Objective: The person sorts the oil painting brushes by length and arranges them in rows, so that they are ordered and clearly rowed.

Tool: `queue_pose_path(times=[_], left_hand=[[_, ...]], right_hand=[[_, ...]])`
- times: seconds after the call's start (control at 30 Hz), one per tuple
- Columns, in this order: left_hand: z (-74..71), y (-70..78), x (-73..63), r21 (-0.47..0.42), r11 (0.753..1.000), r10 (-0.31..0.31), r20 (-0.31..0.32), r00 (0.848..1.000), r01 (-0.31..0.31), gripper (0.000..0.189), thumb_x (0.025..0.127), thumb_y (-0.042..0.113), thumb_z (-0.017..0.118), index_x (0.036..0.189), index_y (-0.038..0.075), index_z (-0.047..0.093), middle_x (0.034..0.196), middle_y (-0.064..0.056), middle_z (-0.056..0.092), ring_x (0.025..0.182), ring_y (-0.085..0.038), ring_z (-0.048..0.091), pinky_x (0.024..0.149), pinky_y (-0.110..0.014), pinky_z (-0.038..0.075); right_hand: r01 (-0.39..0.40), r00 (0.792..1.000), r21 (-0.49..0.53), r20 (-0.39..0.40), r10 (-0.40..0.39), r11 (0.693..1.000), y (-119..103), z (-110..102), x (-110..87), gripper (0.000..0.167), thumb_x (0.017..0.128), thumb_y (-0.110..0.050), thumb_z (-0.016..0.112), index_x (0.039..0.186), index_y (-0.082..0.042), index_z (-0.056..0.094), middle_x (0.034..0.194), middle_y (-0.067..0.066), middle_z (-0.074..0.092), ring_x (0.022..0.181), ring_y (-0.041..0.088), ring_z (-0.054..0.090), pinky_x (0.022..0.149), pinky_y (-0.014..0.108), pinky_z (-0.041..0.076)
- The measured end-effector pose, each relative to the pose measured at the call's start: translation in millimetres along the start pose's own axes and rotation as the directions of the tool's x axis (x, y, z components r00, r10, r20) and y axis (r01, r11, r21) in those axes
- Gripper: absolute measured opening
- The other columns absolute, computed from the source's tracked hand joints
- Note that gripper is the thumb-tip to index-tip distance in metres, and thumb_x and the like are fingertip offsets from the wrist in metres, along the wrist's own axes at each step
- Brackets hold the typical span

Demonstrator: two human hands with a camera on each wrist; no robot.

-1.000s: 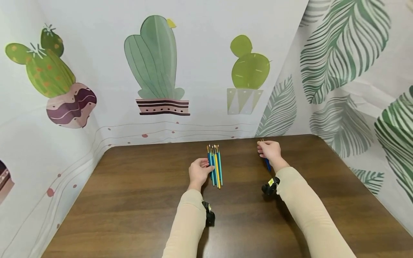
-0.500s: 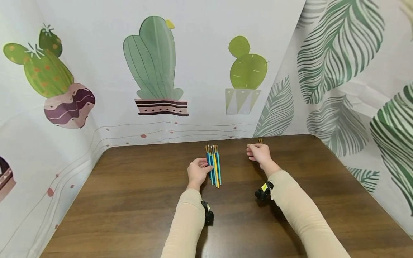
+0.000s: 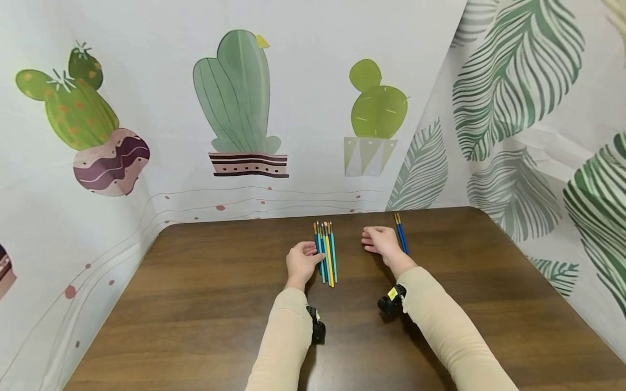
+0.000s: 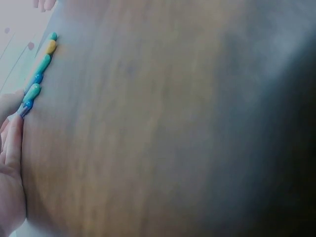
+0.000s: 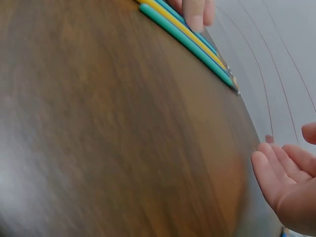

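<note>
A row of slim paintbrushes (image 3: 329, 255) with blue, teal and yellow handles lies side by side on the dark wooden table (image 3: 210, 304), bristles toward the wall. At the row's left edge my left hand (image 3: 301, 262) pinches a blue paintbrush (image 4: 27, 105) between thumb and fingers. My right hand (image 3: 383, 243) hovers between this row and two blue paintbrushes (image 3: 401, 231) lying farther right. Its fingers are loosely bent with nothing in them. In the right wrist view, my right hand (image 5: 289, 185) appears at the lower right, apart from the row.
A white backdrop (image 3: 313, 108) printed with cacti and leaves rises behind the table's far edge. Each wrist carries a small black camera (image 3: 318, 326) strapped over a cream sleeve (image 3: 281, 342).
My right hand has moved left, off the two blue paintbrushes, uncovering them and coming nearer the row. My left hand stays at the row's left edge.
</note>
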State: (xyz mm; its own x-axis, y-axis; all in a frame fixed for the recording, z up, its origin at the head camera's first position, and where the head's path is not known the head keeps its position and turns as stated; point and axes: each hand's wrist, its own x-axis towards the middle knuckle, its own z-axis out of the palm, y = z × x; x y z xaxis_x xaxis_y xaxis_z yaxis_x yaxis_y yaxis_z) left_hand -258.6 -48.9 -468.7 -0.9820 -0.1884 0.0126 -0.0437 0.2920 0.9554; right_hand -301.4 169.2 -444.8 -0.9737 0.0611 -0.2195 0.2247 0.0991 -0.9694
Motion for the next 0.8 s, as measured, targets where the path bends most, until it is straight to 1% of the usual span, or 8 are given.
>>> queue_pose_path(times=[0.17, 0.3, 0.5, 0.67, 0.8], left_hand=[[0.2, 1.3, -0.7, 0.000, 1.000, -0.002, -0.001, 1.000, 0.002, 0.036, 0.078, 0.010, 0.077, 0.111, 0.000, 0.065, 0.108, -0.015, 0.069, 0.101, -0.025, 0.067, 0.090, -0.036, 0.054], [0.0, 1.3, -1.1, 0.003, 1.000, 0.000, -0.003, 1.000, 0.000, 0.036, 0.078, 0.010, 0.077, 0.110, 0.000, 0.065, 0.107, -0.015, 0.069, 0.101, -0.025, 0.067, 0.090, -0.036, 0.054], [-0.8, 1.2, -1.2, 0.007, 1.000, 0.001, -0.005, 1.000, -0.001, 0.036, 0.077, 0.010, 0.077, 0.110, 0.001, 0.065, 0.107, -0.015, 0.070, 0.100, -0.024, 0.067, 0.089, -0.036, 0.055], [-1.0, 2.3, -0.6, 0.016, 1.000, 0.006, -0.010, 1.000, -0.006, 0.037, 0.077, 0.012, 0.078, 0.110, 0.001, 0.065, 0.107, -0.015, 0.070, 0.100, -0.024, 0.067, 0.089, -0.036, 0.055], [-0.6, 1.2, -1.2, 0.024, 1.000, -0.006, -0.005, 1.000, 0.007, 0.037, 0.078, 0.012, 0.077, 0.111, 0.001, 0.065, 0.108, -0.015, 0.069, 0.101, -0.024, 0.067, 0.089, -0.036, 0.055]], right_hand=[[0.001, 0.999, 0.035, 0.032, -0.002, 0.999, 1.4, 8.1, -3.0, 0.046, 0.099, -0.019, 0.043, 0.136, 0.008, 0.041, 0.133, 0.028, 0.051, 0.117, 0.033, 0.058, 0.082, 0.029, 0.057], [0.000, 0.998, 0.058, 0.063, -0.003, 0.998, 0.7, 15.6, -6.0, 0.048, 0.099, -0.019, 0.043, 0.138, 0.009, 0.038, 0.136, 0.029, 0.048, 0.121, 0.036, 0.054, 0.088, 0.034, 0.055], [-0.020, 0.995, 0.081, 0.103, 0.012, 0.997, 1.4, 26.3, -9.2, 0.047, 0.100, -0.018, 0.044, 0.138, 0.010, 0.037, 0.137, 0.028, 0.048, 0.124, 0.037, 0.052, 0.094, 0.039, 0.051], [-0.024, 0.993, 0.103, 0.121, 0.012, 0.994, 2.3, 35.9, -8.3, 0.047, 0.100, -0.019, 0.044, 0.137, 0.010, 0.038, 0.136, 0.028, 0.048, 0.124, 0.037, 0.051, 0.096, 0.040, 0.050], [-0.042, 0.990, 0.119, 0.136, 0.026, 0.992, 2.3, 44.5, -11.7, 0.047, 0.100, -0.019, 0.044, 0.137, 0.010, 0.038, 0.136, 0.028, 0.048, 0.124, 0.037, 0.052, 0.096, 0.041, 0.050]])
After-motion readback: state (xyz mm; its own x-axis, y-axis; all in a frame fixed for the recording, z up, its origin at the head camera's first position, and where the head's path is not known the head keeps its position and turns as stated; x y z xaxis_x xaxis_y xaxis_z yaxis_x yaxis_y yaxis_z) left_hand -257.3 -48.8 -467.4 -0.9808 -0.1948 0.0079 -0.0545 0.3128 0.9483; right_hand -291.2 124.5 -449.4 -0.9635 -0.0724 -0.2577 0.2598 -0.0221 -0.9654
